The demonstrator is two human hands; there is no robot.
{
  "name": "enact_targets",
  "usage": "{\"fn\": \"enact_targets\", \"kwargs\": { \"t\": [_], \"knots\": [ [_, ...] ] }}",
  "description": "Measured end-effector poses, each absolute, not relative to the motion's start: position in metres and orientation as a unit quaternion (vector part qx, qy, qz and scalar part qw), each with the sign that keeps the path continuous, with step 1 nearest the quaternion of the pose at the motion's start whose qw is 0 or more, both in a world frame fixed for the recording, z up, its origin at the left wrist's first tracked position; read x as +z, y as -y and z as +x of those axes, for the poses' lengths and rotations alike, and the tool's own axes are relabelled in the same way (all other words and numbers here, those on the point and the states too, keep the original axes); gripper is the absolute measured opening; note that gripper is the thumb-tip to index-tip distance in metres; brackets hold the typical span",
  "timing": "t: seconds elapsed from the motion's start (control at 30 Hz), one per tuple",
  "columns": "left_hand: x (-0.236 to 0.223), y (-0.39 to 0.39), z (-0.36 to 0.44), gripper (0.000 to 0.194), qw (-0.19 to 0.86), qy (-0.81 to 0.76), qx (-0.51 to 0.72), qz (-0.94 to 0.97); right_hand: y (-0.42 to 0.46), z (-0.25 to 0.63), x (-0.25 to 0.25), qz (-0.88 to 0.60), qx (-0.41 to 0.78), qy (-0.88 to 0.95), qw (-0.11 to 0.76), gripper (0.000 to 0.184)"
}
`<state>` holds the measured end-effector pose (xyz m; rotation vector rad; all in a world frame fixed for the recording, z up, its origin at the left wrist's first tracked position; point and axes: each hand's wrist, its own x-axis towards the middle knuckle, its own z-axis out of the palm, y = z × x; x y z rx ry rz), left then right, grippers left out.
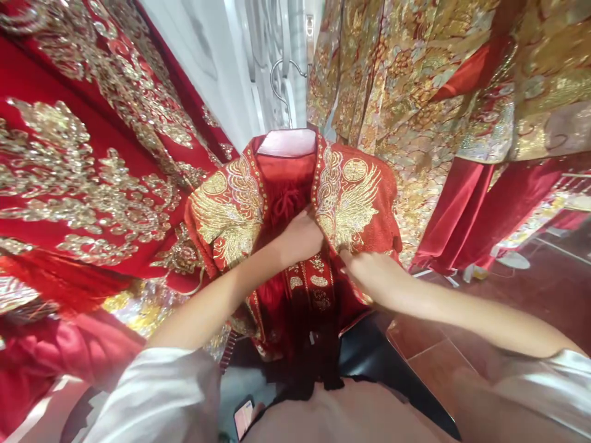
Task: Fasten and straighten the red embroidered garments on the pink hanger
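Note:
A red jacket with gold phoenix embroidery hangs on a hanger in front of me, its front parted. Inside the collar lies a pale panel, and red tassels or ties hang in the gap. My left hand reaches across the opening, its fingers curled against the inner edge of the jacket's front panel on the right. Lower down, my right hand pinches the outer edge of that same panel. The fingertips of both hands are partly hidden by the cloth.
Red gowns with silver beading hang close on the left. Gold embroidered garments hang on the right, above red cloth. White hangers line the rail behind. A phone shows at the bottom, by reddish floor tiles.

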<state>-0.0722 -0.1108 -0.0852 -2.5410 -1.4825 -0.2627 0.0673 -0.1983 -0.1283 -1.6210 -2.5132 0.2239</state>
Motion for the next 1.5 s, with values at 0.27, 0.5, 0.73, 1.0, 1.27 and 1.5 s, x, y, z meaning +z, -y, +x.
{"fn": "enact_targets", "kwargs": {
  "t": [0.27, 0.5, 0.73, 1.0, 1.27, 1.5],
  "knots": [
    [0.027, 0.082, -0.175, 0.042, -0.003, 0.402, -0.283, -0.871, 0.061, 0.108, -0.065, -0.449, -0.022, 0.786, 0.425, 0.043],
    [0.018, 0.043, -0.164, 0.039, -0.053, 0.467, -0.267, -0.841, 0.004, 0.091, -0.07, -0.463, 0.112, 0.736, 0.482, 0.044],
    [0.028, 0.052, -0.162, 0.049, -0.043, 0.452, -0.331, -0.827, 0.011, 0.094, -0.064, -0.453, 0.139, 0.709, 0.522, 0.051],
    [0.002, 0.081, -0.251, 0.042, -0.234, 0.53, -0.205, -0.789, 0.026, 0.165, -0.123, -0.4, 0.314, 0.723, 0.467, 0.035],
    [-0.099, 0.128, -0.198, 0.059, 0.264, 0.566, -0.467, -0.626, 0.047, 0.111, -0.178, -0.527, -0.003, 0.534, 0.661, 0.048],
    [-0.251, 0.199, -0.244, 0.046, 0.212, 0.592, -0.287, -0.723, 0.166, 0.016, -0.306, -0.589, -0.121, 0.609, 0.518, 0.035]
  ]
}}
